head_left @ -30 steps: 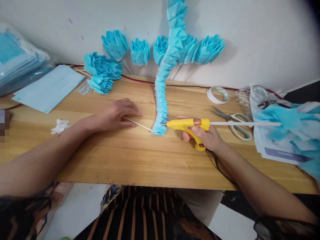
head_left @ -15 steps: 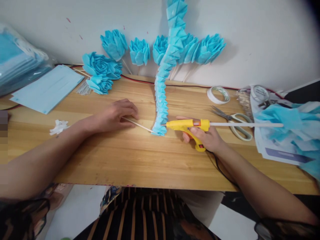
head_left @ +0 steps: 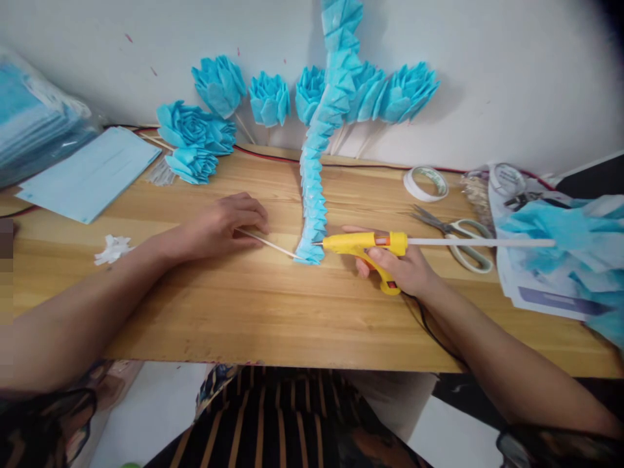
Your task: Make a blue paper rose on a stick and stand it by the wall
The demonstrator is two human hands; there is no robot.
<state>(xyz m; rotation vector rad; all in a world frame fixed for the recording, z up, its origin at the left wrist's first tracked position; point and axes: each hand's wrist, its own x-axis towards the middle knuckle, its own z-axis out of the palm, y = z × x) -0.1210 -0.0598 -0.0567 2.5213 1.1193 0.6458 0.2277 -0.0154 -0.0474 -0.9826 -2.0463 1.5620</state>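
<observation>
A thin pale stick (head_left: 273, 245) is held in my left hand (head_left: 227, 224), its far end resting at the near end of a long pleated blue strip (head_left: 314, 169). The strip runs from the table up against the wall. My right hand (head_left: 407, 263) grips a yellow hot glue gun (head_left: 353, 242), with a long white glue stick (head_left: 468, 242) jutting from its back. The gun's metal nozzle points left and is at the strip's lower end, close to the stick tip; whether glue is flowing I cannot make out.
Finished blue fabric flowers (head_left: 219, 84) on sticks lean along the wall. To the left are blue sheets (head_left: 92, 172) and white scraps (head_left: 113, 249). On the right lie a tape roll (head_left: 425, 184), scissors (head_left: 461, 240) and a pile of blue pieces (head_left: 560, 227).
Both hands, the stick and the glue gun hold nearly the same places. The whole view has shifted very slightly.
</observation>
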